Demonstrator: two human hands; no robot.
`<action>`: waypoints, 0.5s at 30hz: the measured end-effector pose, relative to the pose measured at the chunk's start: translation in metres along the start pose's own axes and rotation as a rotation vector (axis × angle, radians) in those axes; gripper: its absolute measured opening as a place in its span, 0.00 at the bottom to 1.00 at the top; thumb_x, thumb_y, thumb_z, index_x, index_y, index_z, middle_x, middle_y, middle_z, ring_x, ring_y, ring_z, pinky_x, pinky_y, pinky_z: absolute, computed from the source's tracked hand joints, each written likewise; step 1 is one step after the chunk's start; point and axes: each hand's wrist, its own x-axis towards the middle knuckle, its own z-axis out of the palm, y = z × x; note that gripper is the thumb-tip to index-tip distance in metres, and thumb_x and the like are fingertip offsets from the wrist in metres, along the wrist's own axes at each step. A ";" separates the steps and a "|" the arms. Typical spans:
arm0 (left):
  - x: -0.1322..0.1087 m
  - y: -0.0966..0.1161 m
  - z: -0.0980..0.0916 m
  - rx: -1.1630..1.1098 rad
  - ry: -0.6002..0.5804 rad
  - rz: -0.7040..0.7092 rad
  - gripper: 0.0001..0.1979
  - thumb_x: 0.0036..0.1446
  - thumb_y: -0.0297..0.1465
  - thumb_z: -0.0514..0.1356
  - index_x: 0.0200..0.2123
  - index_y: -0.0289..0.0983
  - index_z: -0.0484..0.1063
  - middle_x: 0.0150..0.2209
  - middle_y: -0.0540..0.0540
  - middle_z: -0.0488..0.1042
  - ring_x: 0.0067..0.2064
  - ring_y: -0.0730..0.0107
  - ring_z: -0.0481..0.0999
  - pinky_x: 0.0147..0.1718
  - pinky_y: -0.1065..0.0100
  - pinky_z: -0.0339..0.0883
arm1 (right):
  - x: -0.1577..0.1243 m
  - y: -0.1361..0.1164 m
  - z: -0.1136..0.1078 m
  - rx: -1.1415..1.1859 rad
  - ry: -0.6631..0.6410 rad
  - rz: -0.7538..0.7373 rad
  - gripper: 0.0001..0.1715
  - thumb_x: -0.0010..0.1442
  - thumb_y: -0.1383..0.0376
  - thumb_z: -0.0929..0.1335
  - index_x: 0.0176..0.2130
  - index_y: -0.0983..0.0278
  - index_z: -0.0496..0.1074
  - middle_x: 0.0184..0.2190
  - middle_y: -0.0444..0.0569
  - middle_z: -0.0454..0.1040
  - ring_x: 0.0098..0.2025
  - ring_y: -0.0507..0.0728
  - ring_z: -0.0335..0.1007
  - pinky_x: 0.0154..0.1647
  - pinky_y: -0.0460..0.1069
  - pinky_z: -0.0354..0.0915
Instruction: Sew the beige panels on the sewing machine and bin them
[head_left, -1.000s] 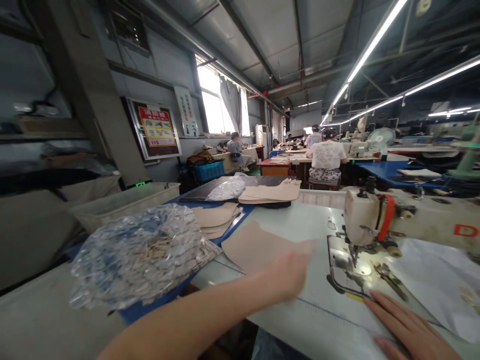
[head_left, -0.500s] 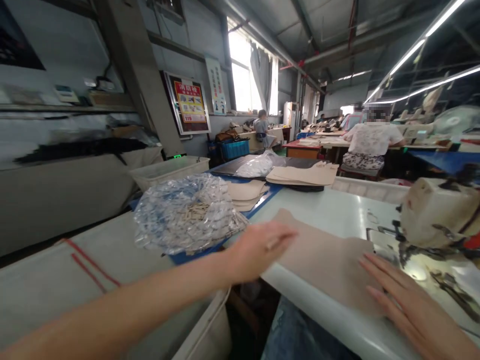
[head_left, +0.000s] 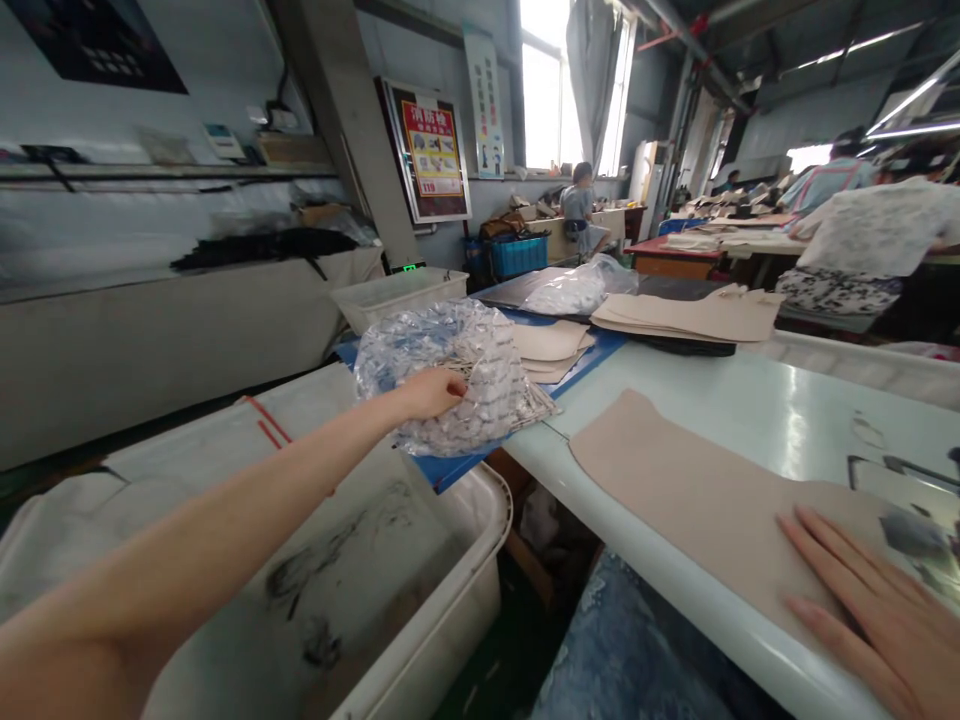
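Note:
My left hand (head_left: 433, 392) reaches over the mouth of a crinkled clear plastic bag (head_left: 491, 330). Its fingers are pinched together, and whatever is between them is too small or hidden to make out. Small beige pieces (head_left: 541, 407) with dark marks show inside the bag and at its right edge. Under my right hand (head_left: 862, 600), which lies flat with fingers stretched, is a large beige shaped panel (head_left: 675, 480). That panel rests on the pale glossy worktable (head_left: 750, 395).
Stacked beige panels (head_left: 686, 315) and another plastic bag (head_left: 577, 285) lie at the back. A white bin (head_left: 487, 510) stands below on the left. Metal machine parts (head_left: 892, 475) sit at the right edge. Other people (head_left: 874, 230) sit farther off.
My left hand has moved from above the beige panel leftward and away to the plastic bag. My right hand still lies on the panel. The view has turned left and down.

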 end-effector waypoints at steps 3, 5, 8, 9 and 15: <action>0.009 0.003 0.001 0.024 -0.019 0.015 0.08 0.40 0.24 0.57 0.25 0.37 0.76 0.30 0.47 0.79 0.40 0.60 0.76 0.40 0.71 0.64 | -0.005 0.001 0.001 0.028 -0.003 0.017 0.41 0.61 0.49 0.59 0.66 0.62 0.46 0.66 0.53 0.47 0.63 0.69 0.49 0.63 0.65 0.48; 0.012 0.005 0.000 0.022 -0.018 0.022 0.08 0.39 0.23 0.56 0.23 0.36 0.75 0.30 0.46 0.79 0.40 0.59 0.76 0.40 0.70 0.64 | -0.005 0.001 0.002 0.034 -0.005 0.024 0.41 0.60 0.49 0.60 0.66 0.62 0.46 0.66 0.52 0.47 0.63 0.69 0.49 0.63 0.65 0.48; 0.011 0.008 -0.005 -0.020 0.017 0.016 0.08 0.40 0.24 0.56 0.23 0.37 0.75 0.31 0.47 0.79 0.41 0.60 0.75 0.42 0.70 0.64 | -0.002 -0.001 0.002 0.025 0.000 0.019 0.41 0.60 0.48 0.60 0.66 0.62 0.48 0.66 0.52 0.47 0.63 0.69 0.50 0.62 0.65 0.49; 0.010 0.008 -0.008 -0.043 0.038 0.006 0.08 0.41 0.24 0.56 0.24 0.37 0.75 0.31 0.47 0.79 0.42 0.60 0.75 0.43 0.70 0.64 | -0.001 -0.002 0.002 0.020 0.002 0.021 0.41 0.60 0.48 0.60 0.65 0.62 0.48 0.66 0.51 0.47 0.63 0.69 0.50 0.62 0.66 0.49; -0.001 0.003 -0.032 -0.293 0.132 -0.094 0.09 0.46 0.29 0.58 0.33 0.33 0.74 0.23 0.48 0.76 0.33 0.62 0.78 0.35 0.68 0.70 | 0.006 -0.011 -0.003 0.043 0.042 0.061 0.40 0.60 0.45 0.58 0.64 0.62 0.54 0.64 0.51 0.51 0.62 0.69 0.54 0.60 0.66 0.54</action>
